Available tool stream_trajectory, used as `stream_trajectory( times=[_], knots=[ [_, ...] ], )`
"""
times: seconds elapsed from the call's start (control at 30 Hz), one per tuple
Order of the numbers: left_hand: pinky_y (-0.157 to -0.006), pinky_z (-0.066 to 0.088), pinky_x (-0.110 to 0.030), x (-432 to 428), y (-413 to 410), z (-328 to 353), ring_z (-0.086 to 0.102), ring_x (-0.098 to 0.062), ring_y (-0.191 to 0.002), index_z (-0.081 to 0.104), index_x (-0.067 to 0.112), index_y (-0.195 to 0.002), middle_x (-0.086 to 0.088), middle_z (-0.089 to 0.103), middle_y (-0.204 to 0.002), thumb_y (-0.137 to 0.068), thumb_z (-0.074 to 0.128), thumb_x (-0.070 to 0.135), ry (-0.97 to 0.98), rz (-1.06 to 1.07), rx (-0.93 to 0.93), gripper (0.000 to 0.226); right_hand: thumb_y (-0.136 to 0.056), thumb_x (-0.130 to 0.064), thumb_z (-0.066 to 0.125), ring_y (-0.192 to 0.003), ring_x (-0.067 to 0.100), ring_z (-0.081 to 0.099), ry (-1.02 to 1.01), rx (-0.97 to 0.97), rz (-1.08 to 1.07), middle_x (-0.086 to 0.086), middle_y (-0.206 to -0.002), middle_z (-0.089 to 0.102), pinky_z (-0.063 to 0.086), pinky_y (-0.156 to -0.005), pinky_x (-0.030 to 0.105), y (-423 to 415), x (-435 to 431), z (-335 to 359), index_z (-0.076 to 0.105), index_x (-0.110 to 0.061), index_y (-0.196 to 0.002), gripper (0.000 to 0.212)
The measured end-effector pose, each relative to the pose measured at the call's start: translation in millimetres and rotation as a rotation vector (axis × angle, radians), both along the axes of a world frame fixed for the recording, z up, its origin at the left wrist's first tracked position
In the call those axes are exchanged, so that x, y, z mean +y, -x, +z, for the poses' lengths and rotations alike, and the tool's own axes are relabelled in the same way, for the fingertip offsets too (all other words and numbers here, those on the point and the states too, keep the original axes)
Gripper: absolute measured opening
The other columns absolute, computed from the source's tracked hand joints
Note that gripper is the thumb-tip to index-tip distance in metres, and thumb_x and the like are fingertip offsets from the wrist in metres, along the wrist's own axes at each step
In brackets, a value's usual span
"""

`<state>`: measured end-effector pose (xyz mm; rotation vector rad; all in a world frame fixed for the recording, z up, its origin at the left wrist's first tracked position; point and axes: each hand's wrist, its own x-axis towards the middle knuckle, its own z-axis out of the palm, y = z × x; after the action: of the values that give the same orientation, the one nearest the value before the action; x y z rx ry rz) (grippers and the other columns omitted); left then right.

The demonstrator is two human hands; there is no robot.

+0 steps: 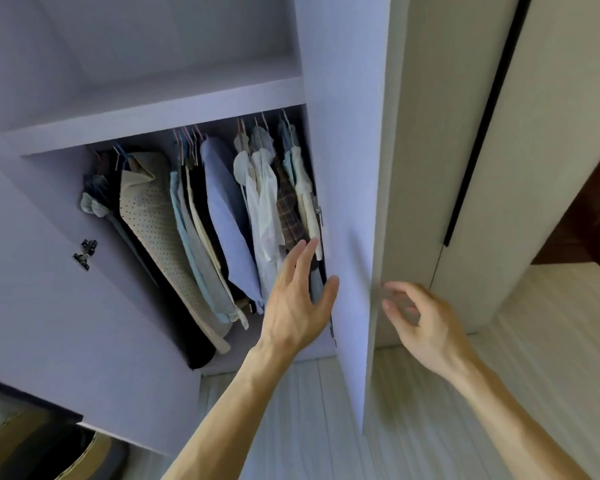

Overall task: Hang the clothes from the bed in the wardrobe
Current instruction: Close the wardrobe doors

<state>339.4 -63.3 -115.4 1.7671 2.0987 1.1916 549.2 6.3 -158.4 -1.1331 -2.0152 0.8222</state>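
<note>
Wardrobe stands open, its right door swung out. Clothes hang on hangers under the shelf, packed side by side.

Left hand: grip wide open, fingers straight, holding nothing, fingertips at the rightmost garments, thumb by the door's inner face.

Right hand: grip loosely curled at the door's outer edge. It is blurred, so hold on the edge cannot be told.

Left hand reaching forward, fingers straight and spread, thumb out wide, right hand alongside, fingers loosely curled, holding nothing, both forearms bare
</note>
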Motion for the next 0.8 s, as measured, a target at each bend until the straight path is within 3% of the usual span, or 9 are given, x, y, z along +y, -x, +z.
stream_trajectory(
  times=[0.07,0.17,0.33,0.4,0.47,0.5,0.57,0.67,0.8],
  knots=[
    [-0.118,0.032,-0.035,14.8,-14.7,33.1,0.02,-0.008,-0.15,0.023,0.024,-0.157,0.004,0.024,-0.161,-0.099,0.054,0.043,-0.14,-0.03,0.02,0.068,-0.094,-0.038,0.061,-0.109,-0.001,0.061,0.065,0.067,0.019,-0.019,-0.121,0.064,0.05,-0.097,0.026,1.3,7.5,11.9,0.06,-0.03,-0.128,0.035],
    [-0.119,0.031,-0.039,36.3,-28.4,69.9,0.015,-0.012,-0.152,0.021,0.013,-0.157,0.003,0.021,-0.163,-0.098,0.058,0.041,-0.306,-0.07,0.119,0.076,-0.089,-0.055,0.053,-0.111,-0.008,0.059,0.053,0.127,0.082,-0.032,-0.126,0.057,0.047,-0.096,0.018,8.7,15.8,30.1,0.052,-0.045,-0.131,0.043],
    [-0.109,0.045,-0.043,51.4,-34.0,94.5,0.025,-0.01,-0.149,0.028,0.013,-0.156,0.004,0.03,-0.16,-0.094,0.067,0.031,-0.434,-0.102,0.259,0.075,-0.089,-0.054,0.052,-0.104,-0.008,0.064,0.12,0.162,0.159,-0.022,-0.119,0.067,0.047,-0.092,0.009,15.3,24.1,34.7,0.054,-0.039,-0.138,0.051],
    [-0.106,0.048,-0.039,51.1,-28.4,96.7,0.031,-0.009,-0.146,0.031,0.012,-0.154,0.004,0.034,-0.158,-0.093,0.068,0.032,-0.468,-0.099,0.33,0.074,-0.089,-0.054,0.053,-0.098,-0.013,0.064,0.115,0.165,0.165,-0.029,-0.108,0.068,0.043,-0.082,0.002,17.4,23.0,34.8,0.055,-0.051,-0.131,0.042],
    [-0.107,0.046,-0.034,49.7,-23.0,98.3,0.038,-0.01,-0.143,0.032,0.012,-0.153,0.002,0.037,-0.158,-0.093,0.068,0.033,-0.476,-0.089,0.368,0.074,-0.09,-0.052,0.053,-0.094,-0.017,0.062,0.096,0.179,0.172,-0.041,-0.101,0.064,0.041,-0.08,-0.001,20.8,23.1,35.9,0.046,-0.07,-0.125,0.041],
    [-0.106,0.046,-0.03,48.0,-20.9,98.8,0.042,-0.01,-0.14,0.031,0.013,-0.153,0.002,0.038,-0.157,-0.092,0.068,0.033,-0.474,-0.077,0.381,0.074,-0.091,-0.051,0.053,-0.093,-0.017,0.062,0.082,0.169,0.176,-0.045,-0.099,0.062,0.041,-0.081,-0.001,23.3,23.3,35.5,0.043,-0.071,-0.126,0.042],
    [-0.105,0.044,-0.024,42.2,-17.0,99.2,0.047,-0.012,-0.135,0.032,0.013,-0.153,0.001,0.04,-0.156,-0.091,0.07,0.033,-0.475,-0.047,0.407,0.075,-0.094,-0.051,0.052,-0.093,-0.012,0.064,0.052,0.125,0.179,-0.042,-0.101,0.062,0.045,-0.082,0.003,29.4,21.5,33.8,0.043,-0.062,-0.135,0.044],
    [-0.101,0.042,-0.016,27.6,-7.0,97.9,0.051,-0.009,-0.127,0.035,0.015,-0.153,0.006,0.05,-0.147,-0.088,0.071,0.033,-0.447,0.015,0.399,0.076,-0.095,-0.053,0.051,-0.092,0.004,0.066,-0.058,0.053,0.176,-0.021,-0.108,0.067,0.053,-0.078,0.016,42.2,17.9,26.5,0.044,-0.053,-0.141,0.046],
    [-0.09,0.042,-0.006,1.9,15.5,96.9,0.054,0.012,-0.112,0.03,0.033,-0.153,0.03,0.055,-0.123,-0.087,0.067,0.036,-0.367,0.129,0.258,0.075,-0.097,-0.046,0.059,-0.102,0.003,0.059,-0.198,-0.004,0.206,-0.023,-0.123,0.06,0.041,-0.076,0.006,80.0,8.7,31.8,0.053,-0.04,-0.139,0.043]
  ],
)
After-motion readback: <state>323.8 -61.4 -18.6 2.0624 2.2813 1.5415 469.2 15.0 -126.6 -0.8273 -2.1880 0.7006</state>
